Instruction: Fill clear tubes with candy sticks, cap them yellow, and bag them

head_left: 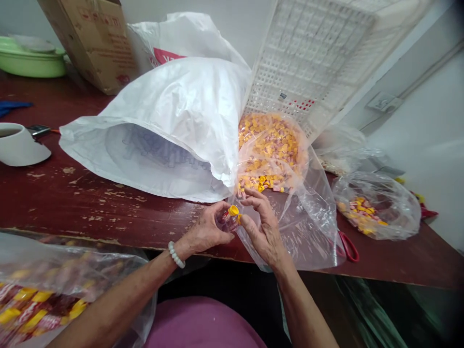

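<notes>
Above the front edge of the table, my left hand (208,231) is closed around small clear plastic tubes (227,222) with red print. A yellow cap (234,210) tops one of them, and a second yellow piece sits just beside it. My right hand (266,229) is close by on the right, thumb at the second yellow piece, other fingers curved and spread apart. Right behind it lies a clear bag of yellow-capped pieces (273,150). A large white sack (181,111) gapes to the left, with many clear tubes (155,147) inside.
A white plastic crate (311,63) leans behind the bag. Rightward are a smaller clear bag (377,208) and red-handled scissors (348,246). Capped tubes fill a bag (36,304) at lower left. A white cup (18,145), cardboard box (94,43) and green basin (32,60) stand left.
</notes>
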### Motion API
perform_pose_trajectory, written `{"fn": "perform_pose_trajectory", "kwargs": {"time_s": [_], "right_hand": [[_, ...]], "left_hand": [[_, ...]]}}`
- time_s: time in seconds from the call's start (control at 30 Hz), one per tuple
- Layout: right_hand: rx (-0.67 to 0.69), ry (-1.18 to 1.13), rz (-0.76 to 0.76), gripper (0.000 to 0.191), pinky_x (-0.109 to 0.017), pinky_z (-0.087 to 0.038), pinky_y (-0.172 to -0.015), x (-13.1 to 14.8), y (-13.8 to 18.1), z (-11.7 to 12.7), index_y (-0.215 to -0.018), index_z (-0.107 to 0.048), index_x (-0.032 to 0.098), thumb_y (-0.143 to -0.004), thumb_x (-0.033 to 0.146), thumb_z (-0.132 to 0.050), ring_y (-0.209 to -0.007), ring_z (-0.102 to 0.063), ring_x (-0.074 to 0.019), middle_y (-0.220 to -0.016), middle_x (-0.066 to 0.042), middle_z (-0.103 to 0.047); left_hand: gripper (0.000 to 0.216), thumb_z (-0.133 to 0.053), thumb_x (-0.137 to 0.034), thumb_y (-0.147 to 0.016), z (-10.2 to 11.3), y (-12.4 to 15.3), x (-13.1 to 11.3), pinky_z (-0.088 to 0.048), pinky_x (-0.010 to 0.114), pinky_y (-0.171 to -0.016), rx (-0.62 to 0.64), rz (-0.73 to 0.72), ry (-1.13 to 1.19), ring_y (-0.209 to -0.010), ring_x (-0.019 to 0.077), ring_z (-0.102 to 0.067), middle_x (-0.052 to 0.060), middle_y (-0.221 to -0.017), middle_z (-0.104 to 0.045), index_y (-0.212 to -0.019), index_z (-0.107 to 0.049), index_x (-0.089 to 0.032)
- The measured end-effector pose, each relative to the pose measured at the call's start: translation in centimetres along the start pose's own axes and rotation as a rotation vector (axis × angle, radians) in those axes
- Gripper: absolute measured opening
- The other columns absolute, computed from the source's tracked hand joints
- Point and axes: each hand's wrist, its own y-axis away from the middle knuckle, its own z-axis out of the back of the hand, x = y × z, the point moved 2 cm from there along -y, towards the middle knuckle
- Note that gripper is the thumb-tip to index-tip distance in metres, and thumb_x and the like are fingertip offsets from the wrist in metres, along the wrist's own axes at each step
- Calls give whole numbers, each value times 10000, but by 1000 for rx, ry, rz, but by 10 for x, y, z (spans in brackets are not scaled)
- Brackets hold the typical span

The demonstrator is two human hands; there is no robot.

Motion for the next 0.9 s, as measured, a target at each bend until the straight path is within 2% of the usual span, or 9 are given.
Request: {"fn": "perform_pose_trajectory", "kwargs": {"time_s": [0.13, 0.23, 0.4, 0.5, 0.63, 0.7, 0.77, 0.8, 0.9], "right_hand": [[177, 222, 116, 749, -521, -289, -1064, -1, 6, 1, -1244, -452, 243, -629, 569, -727, -1342, -296, -313, -1452, -123, -313], [221, 337, 158, 864, -524, -295, -1044, -5, 10, -9, -1278, -417, 224, -563, 562, -762, -1325, -314, -327, -1453, -147, -328], [109, 319, 146, 696, -460, -340, -1005, -11, 10, -29, -1151, -486, 187, -568, 451, -757, -1231, -432, -293, -1363, -147, -459], [134, 311, 120, 630, -456, -342, -997, -8, 7, -37, -1086, -537, 200, -546, 427, -769, -1185, -465, -291, -1294, -116, -531], [165, 227, 98, 700, -457, -372, -971, -12, -1, -29, -1168, -537, 226, -553, 452, -783, -1218, -439, -305, -1404, -120, -416], [46, 127, -26, 622, -408, -435, -899, -32, -11, -14, -1231, -497, 233, -684, 448, -698, -1133, -520, -255, -1362, -127, -451], [-172, 103, -238, 419, -351, -477, -802, -66, -23, 3, -1199, -514, 199, -838, 412, -513, -922, -607, -188, -1122, -105, -605], [-275, 196, -347, 366, -340, -479, -787, -86, -30, 11, -1129, -557, 175, -872, 404, -432, -851, -609, -174, -997, -85, -636], [-270, 302, -434, 309, -367, -464, -810, -137, -48, 15, -986, -639, 132, -790, 344, -529, -808, -591, -190, -935, -100, -634]], "left_hand": [[467, -752, -88, -509, 2, -1, -1, -437, 231, -634, -6, 58, 66, -691, 126, -546, 14, -805, -624, -943, -585, -137], [485, -736, -69, -503, 0, 2, 3, -430, 229, -608, 13, 145, 184, -669, 129, -551, 0, -760, -621, -958, -588, -142], [505, -678, -10, -473, -8, 3, 10, -434, 230, -617, -5, 217, 404, -667, 122, -553, -15, -774, -619, -949, -584, -150], [481, -628, 23, -459, -10, 1, 14, -426, 219, -616, -39, 195, 411, -665, 113, -547, -26, -763, -615, -909, -599, -145], [399, -641, -23, -502, -3, -2, 19, -383, 190, -506, -55, 247, 455, -566, 83, -505, -38, -692, -595, -876, -590, -152], [336, -672, -60, -525, 5, -4, 20, -300, 166, -412, -80, 244, 429, -495, 57, -442, -47, -667, -579, -833, -578, -158], [312, -703, -84, -532, 13, -5, 19, -242, 157, -366, -115, 236, 389, -477, 47, -413, -47, -676, -580, -800, -562, -160], [316, -713, -88, -533, 17, -5, 19, -241, 154, -362, -124, 236, 374, -486, 48, -422, -44, -689, -587, -799, -557, -160], [330, -708, -86, -546, 20, -6, 17, -269, 151, -371, -124, 227, 353, -519, 59, -452, -36, -705, -597, -830, -557, -160]]}}
